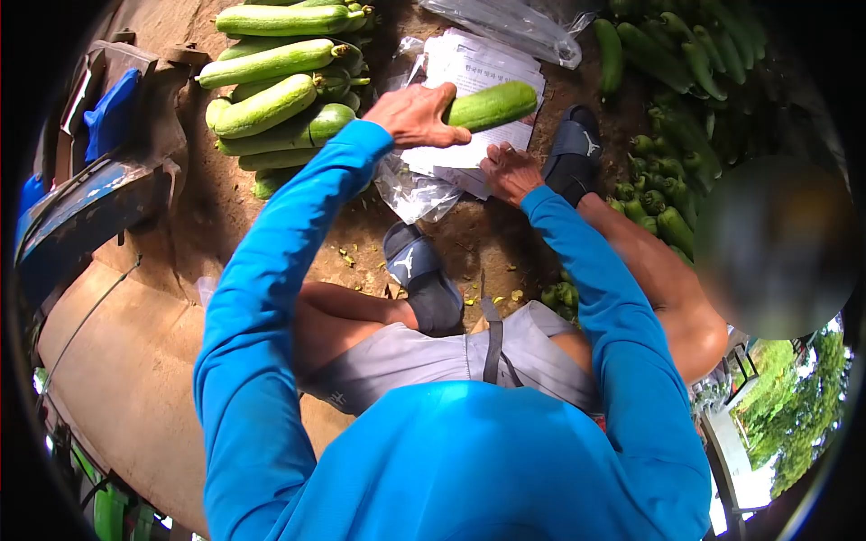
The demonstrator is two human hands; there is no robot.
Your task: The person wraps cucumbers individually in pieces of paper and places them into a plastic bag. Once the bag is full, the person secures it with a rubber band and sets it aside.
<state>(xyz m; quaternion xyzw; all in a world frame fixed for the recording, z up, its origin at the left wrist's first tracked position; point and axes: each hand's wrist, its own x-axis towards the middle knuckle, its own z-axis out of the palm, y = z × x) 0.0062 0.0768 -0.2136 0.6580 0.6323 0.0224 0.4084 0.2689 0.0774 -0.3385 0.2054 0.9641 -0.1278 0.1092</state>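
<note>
My left hand [417, 115] is closed around the end of a green gourd [492, 106], holding it over a stack of printed paper sheets [483, 68]. The gourd lies roughly level, its free end pointing right. My right hand [512, 173] is at the lower right edge of the stack, its fingers curled and pinched at a sheet of paper. Part of that pinch is hidden by the hand itself. A pile of long, light-green gourds [271, 60] lies to the left of my left hand.
Clear plastic bags [514, 22] lie beyond and beside the papers. Green peppers [654, 194] and long green vegetables [699, 54] are heaped at right. My slippered feet [424, 275] [575, 149] frame the papers. A worn blue metal part [81, 216] stands at left.
</note>
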